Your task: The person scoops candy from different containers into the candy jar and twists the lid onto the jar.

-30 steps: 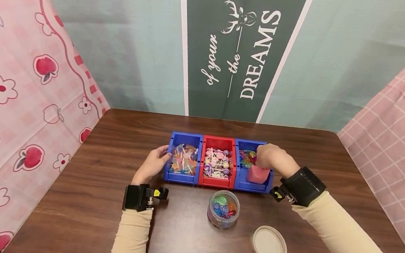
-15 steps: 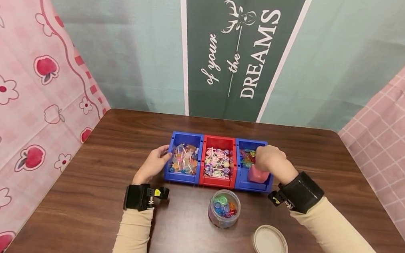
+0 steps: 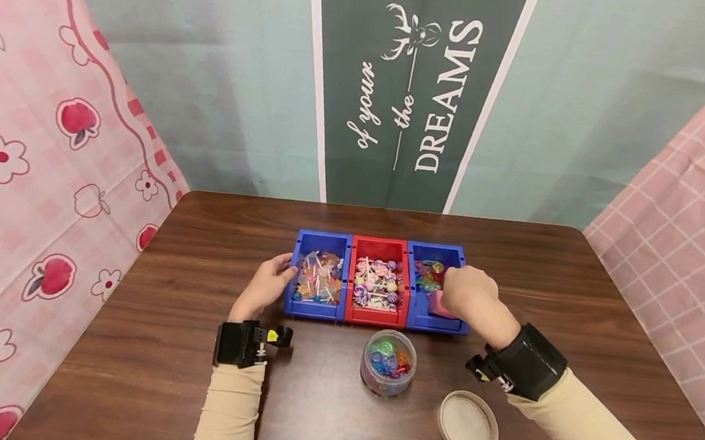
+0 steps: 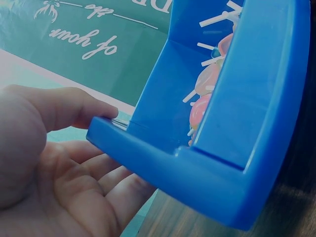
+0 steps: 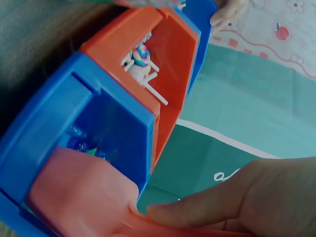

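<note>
My right hand [image 3: 472,292] holds a pink scoop [image 5: 86,190] by its handle, thumb along the top. The scoop's bowl is down inside the right blue bin [image 3: 428,322], among colourful translucent candy-like pieces [image 3: 429,277]; what lies in the bowl is hidden. My left hand [image 3: 268,282] grips the side wall of the left blue bin [image 4: 212,185], its thumb on the rim and its fingers outside. That bin holds lollipop-shaped pieces [image 3: 320,278] with white sticks. Between the two stands a red bin [image 3: 375,318] with striped lollipop-shaped pieces [image 3: 377,285].
In front of the bins stands a clear round jar [image 3: 388,363] with colourful pieces inside. A pale round lid [image 3: 469,424] lies to its right on the dark wooden table [image 3: 187,387]. Behind the table hangs a green curtain [image 3: 237,98].
My right hand has lowered slightly and turned, and less of the scoop's bowl shows in the right bin. The left hand stays at the left bin.
</note>
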A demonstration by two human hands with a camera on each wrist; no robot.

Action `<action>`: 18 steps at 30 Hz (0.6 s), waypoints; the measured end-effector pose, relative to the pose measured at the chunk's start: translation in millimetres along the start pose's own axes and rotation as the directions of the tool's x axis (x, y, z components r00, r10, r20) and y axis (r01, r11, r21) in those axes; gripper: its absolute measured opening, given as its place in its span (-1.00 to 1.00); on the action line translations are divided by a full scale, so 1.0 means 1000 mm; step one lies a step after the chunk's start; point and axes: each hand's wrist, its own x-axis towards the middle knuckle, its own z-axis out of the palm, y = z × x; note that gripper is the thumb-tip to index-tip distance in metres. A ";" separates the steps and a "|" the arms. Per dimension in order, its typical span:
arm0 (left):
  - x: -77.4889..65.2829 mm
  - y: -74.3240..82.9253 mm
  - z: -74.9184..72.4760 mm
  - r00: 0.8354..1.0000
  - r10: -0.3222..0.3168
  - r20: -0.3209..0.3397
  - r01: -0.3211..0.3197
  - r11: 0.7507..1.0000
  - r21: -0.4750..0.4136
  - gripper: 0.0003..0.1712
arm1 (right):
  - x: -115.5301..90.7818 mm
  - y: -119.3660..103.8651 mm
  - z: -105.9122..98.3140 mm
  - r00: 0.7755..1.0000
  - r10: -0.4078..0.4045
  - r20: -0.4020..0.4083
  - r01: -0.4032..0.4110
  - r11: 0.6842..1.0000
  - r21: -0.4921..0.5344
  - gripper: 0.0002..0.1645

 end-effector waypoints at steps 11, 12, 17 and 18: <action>0.000 -0.001 -0.001 1.000 -0.008 -0.005 0.008 1.000 0.004 -0.48 | -0.007 0.000 0.012 0.998 0.004 -0.064 -0.005 1.000 -0.022 -0.62; 0.000 -0.001 -0.001 1.000 -0.007 -0.008 0.007 1.000 0.002 -0.48 | -0.007 0.000 0.012 0.997 0.005 -0.071 -0.007 1.000 -0.020 -0.62; 0.001 -0.002 0.000 1.000 0.013 -0.010 -0.013 1.000 0.003 -0.49 | -0.009 0.000 0.013 0.996 0.005 -0.094 -0.005 1.000 -0.001 -0.63; 0.001 -0.002 0.000 1.000 0.010 -0.012 -0.010 1.000 -0.001 -0.49 | -0.010 0.000 0.013 0.995 0.001 -0.097 -0.001 1.000 0.002 -0.63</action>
